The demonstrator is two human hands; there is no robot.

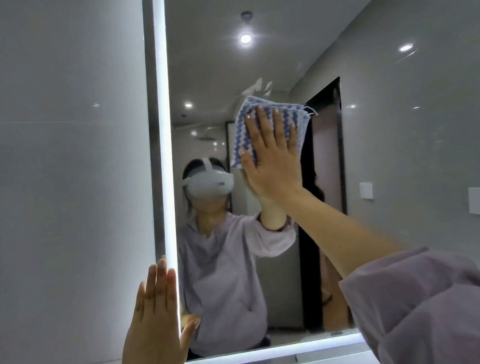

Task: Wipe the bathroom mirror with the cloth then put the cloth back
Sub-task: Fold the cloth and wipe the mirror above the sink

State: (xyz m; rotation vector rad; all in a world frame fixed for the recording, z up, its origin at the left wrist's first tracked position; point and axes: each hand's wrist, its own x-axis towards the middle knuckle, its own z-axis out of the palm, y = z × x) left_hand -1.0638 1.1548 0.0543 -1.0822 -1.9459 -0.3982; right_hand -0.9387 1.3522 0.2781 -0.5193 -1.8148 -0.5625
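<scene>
A large bathroom mirror (391, 136) with a lit white border fills the wall ahead. My right hand (272, 160) lies flat, fingers spread, and presses a folded blue-and-white patterned cloth (296, 113) against the glass in the mirror's upper middle. The cloth sticks out above and to both sides of the fingers. My left hand (155, 315) rests flat and open against the mirror's lower left edge, fingers on the lit strip, thumb on the glass. It holds nothing.
A grey tiled wall (54, 171) lies left of the mirror. The lit bottom border (266, 355) runs along the mirror's base. The glass reflects a person in a lilac top, a dark doorway, ceiling lights and wall sockets.
</scene>
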